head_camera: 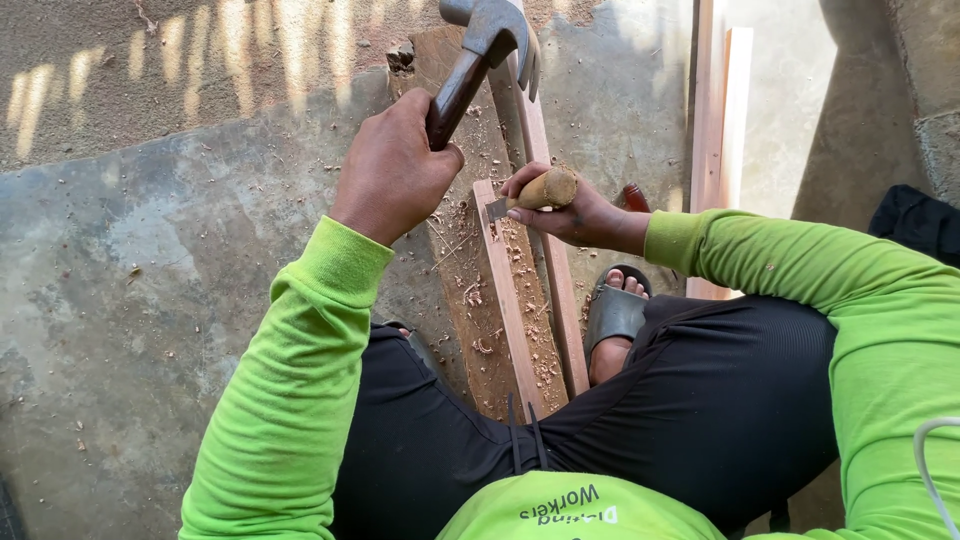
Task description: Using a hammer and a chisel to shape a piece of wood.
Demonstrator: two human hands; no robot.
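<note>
Left hand (393, 170): raised, fist closed, knuckles up, wrist straight, forearm extended forward. Right hand (570, 212): lower, fingers curled in a grip, wrist bent inward, forearm crossing from the right. Both arms sleeved.

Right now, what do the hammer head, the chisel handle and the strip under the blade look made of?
Hammer head: grey metal, dull sheen. Chisel handle: pale wood, rounded, unpainted. Strip: reddish bare wood, with shavings lying around it.

Grey sandal (612, 315) — leaning planks (722, 110)
</note>
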